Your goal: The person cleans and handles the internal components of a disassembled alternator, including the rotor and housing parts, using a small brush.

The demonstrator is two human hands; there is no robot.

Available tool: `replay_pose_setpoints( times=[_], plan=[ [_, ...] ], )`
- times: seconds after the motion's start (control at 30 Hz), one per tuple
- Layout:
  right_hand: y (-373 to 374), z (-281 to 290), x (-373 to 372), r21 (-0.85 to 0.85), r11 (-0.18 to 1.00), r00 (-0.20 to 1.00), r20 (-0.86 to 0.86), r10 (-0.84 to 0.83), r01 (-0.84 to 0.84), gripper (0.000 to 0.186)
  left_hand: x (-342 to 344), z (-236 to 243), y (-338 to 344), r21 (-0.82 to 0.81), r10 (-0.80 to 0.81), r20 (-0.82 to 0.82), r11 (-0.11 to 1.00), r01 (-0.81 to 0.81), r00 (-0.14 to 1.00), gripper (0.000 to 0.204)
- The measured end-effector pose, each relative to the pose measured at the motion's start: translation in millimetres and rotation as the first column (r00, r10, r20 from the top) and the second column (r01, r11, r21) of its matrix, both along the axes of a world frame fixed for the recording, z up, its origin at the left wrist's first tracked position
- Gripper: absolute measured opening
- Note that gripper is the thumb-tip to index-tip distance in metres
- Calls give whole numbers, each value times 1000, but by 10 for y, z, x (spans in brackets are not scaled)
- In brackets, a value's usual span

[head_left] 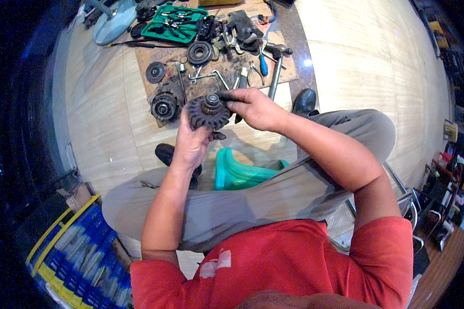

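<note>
Cradling a dark, finned alternator rotor point(208, 113) at centre frame, the left hand point(191, 141) is wrapped around its lower rim while the right hand point(252, 108) pinches the top near the shaft. It looks heavy, rigid and greasy, so it is best held by its toothed rim. Tools lie on cardboard point(154, 54) at upper left.

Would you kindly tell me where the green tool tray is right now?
In the head view the green tool tray lies on the floor at the top, left of centre, beyond the brown mat and right of the round grey disc.
</note>
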State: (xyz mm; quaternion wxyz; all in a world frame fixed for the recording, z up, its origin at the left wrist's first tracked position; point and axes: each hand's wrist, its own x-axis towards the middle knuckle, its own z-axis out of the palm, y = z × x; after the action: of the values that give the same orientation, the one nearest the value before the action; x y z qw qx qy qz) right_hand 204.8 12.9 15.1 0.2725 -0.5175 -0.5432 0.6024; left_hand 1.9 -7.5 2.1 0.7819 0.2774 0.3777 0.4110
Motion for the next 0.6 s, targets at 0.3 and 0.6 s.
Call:
replay_pose_setpoints(
  times=[0.3, 0.6],
  plan=[
    [153, -3, 160, 334, 938, 975, 220, 21, -96, 45, -26, -38, 63, -19, 41, 181, 999, -38, 983, 60],
    [621, -1527, 1381, 128, 980, 539, 821, -190, 151, 31, -73, -47, 157, -77, 70, 266, 996, -51, 961, 53]
  ],
)
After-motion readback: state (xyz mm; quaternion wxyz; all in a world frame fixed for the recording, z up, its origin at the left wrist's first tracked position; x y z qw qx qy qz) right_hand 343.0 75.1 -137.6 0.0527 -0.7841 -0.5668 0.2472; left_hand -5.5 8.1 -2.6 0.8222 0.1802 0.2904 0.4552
